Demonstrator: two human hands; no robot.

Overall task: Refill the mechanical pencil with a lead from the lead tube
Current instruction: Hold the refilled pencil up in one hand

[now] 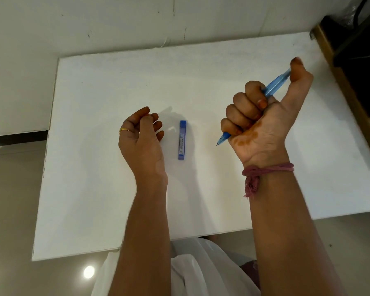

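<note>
A blue mechanical pencil [275,87] is gripped in the fist of my right hand [263,116], raised over the right part of the white table [115,86]. Its tip pokes out below the fist toward the left, and my thumb sits on its top end. The blue lead tube [182,140] lies flat on the table between my hands, lengthwise away from me. My left hand [142,137] hovers just left of the tube with fingers loosely curled and thumb near the fingertips; I cannot tell whether it holds anything small.
A dark object on a brown wooden surface [355,60] stands beyond the table's right edge. A white wall runs behind the table. White cloth [201,265] on my lap shows below the table's near edge.
</note>
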